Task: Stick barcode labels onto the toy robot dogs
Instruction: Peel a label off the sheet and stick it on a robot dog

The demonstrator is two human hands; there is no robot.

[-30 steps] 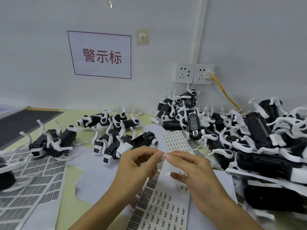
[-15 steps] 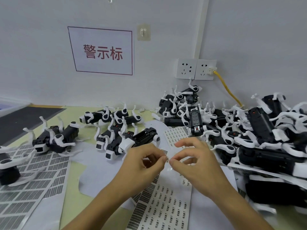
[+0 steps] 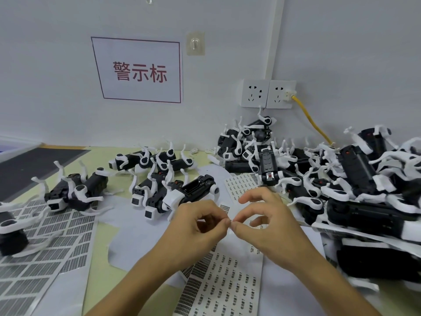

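Hands meet at the lower middle of the frame, fingertip to fingertip: the left hand point(image 3: 196, 226) has thumb and forefinger curled and pinched together, and the right hand point(image 3: 266, 222) pinches back at the same spot, its other fingers loosely spread. Whatever they hold between them is too small to make out; it may be a barcode label, but I cannot tell. Under the hands lies a label sheet point(image 3: 225, 286) printed with rows of small barcodes, running down to the bottom edge of the frame. A second label sheet point(image 3: 34, 258) with larger grey labels sits at the lower left. Just above the left hand, a toy robot dog point(image 3: 182, 197) lies on its back, black body and white legs, beside a few more like it. At the right of the frame a big pile of toy dogs point(image 3: 341, 179) is heaped against the wall. On the wall, upper middle, hangs a white sign point(image 3: 139, 70) with red characters, and right of it two power sockets point(image 3: 268, 94) with a yellow cable point(image 3: 312, 122) plugged in.
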